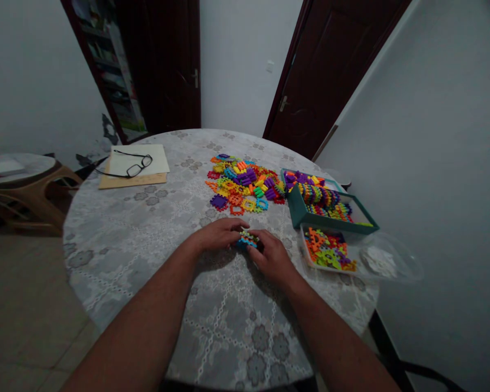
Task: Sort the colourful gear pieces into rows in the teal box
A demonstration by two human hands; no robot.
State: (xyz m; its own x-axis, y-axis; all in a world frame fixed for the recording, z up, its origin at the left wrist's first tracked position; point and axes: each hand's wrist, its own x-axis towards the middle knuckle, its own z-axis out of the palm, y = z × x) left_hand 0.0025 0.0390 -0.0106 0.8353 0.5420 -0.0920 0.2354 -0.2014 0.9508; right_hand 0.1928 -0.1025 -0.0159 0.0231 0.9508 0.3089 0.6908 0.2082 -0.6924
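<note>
Between my two hands, near the table's middle, is a small stack of interlocking plastic building pieces (246, 239) in blue, orange and pale green. My left hand (222, 233) grips it from the left, fingers curled over the far side. From the right, my right hand (273, 256) closes on the same stack, with thumb and fingers around its edge. The fingers hide part of the stack. Just beyond my hands lies a loose heap of colourful plastic pieces (245, 185), with a purple square piece (219, 202) at its near left edge.
On the right stand a green box (330, 222) with rows of pieces and a clear plastic tub (306, 247) of more pieces. A transparent lid (408, 264) lies beside it. Glasses (134, 170) rest on papers (157, 158) at the left. Patterned cloth covers the round table (118, 245).
</note>
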